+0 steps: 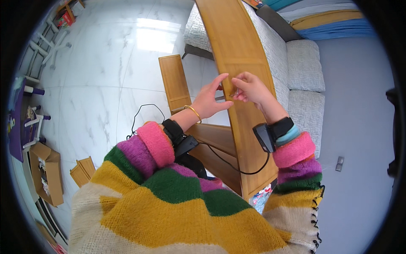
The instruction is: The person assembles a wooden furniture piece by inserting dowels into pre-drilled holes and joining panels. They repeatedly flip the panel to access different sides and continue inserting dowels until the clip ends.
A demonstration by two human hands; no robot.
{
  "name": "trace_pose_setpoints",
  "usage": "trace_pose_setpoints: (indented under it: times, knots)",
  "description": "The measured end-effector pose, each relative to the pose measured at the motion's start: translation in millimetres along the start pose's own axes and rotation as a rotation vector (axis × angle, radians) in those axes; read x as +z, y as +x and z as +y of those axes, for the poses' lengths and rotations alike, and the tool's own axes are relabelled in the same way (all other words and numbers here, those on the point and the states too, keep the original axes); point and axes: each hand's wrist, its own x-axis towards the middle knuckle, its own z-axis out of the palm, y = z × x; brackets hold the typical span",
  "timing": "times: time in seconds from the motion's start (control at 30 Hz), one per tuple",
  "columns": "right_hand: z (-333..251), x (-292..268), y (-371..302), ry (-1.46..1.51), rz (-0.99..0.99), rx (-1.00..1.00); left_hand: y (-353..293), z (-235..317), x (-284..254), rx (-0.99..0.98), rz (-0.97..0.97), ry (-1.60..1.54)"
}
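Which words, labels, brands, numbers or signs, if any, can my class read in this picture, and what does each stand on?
None can be read.
Red package, upper left: too small and blurred to read.
Small grey plate, right side: too small to read.
Cardboard box: no legible lettering.
Long wooden panel: no text visible.
Thin metal piece in the right hand: any marking is too small to read.

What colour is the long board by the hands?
The board is honey-brown, seen best in the head view.
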Motion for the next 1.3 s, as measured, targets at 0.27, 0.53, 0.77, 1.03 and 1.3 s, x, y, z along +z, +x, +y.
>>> trace_pose_setpoints:
  times: [0.27, 0.53, 0.77, 1.03, 1.3]
  knots:
    - [7, -9, -13, -0.882, 0.285, -0.916, 3, 0, -3, 0.090, 0.142, 0.451]
    - [-1, -27, -25, -1.092, 0.140, -1.122, 7, -3, -7, 0.252, 0.141, 0.503]
    - [-3, -24, -21, -1.302, -0.026, -0.565, 11, 0, -13, 0.258, 0.090, 0.580]
    - [6, 9, -35, -0.211, -0.069, -0.234, 11, -2, -14, 0.253, 0.075, 0.614]
    - [-6, -8, -59, -1.142, -0.048, -0.736, 11, 8, -18, 0.213, 0.014, 0.728]
